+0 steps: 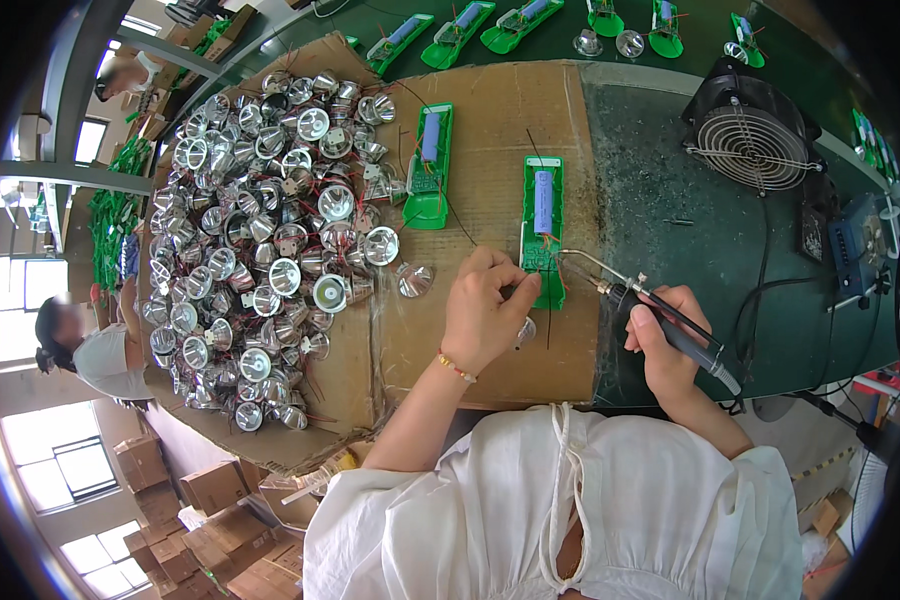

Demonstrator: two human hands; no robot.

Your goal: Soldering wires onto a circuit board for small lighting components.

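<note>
My right hand point(667, 340) is closed round the dark handle of a soldering iron point(682, 340) with a thin bent metal tube along it. The iron's tip points left at the circuit board point(541, 259) in a green plastic housing point(557, 195). A purple cylindrical battery point(543, 203) lies in that housing. My left hand point(490, 305) is pinched at the housing's lower left edge; what its fingertips hold is hidden. Partly under that hand shows a silver reflector cup point(526, 331). Another green housing point(427, 205) with a battery lies to the left, near a loose reflector point(414, 280).
Left, a big heap of silver reflector cups point(270, 240) with red wires covers the cardboard point(490, 100). Several green housings point(457, 35) line the far edge. A black fan point(755, 145) and a blue box with a stand point(860, 250) stand right. Other people point(105, 350) sit left.
</note>
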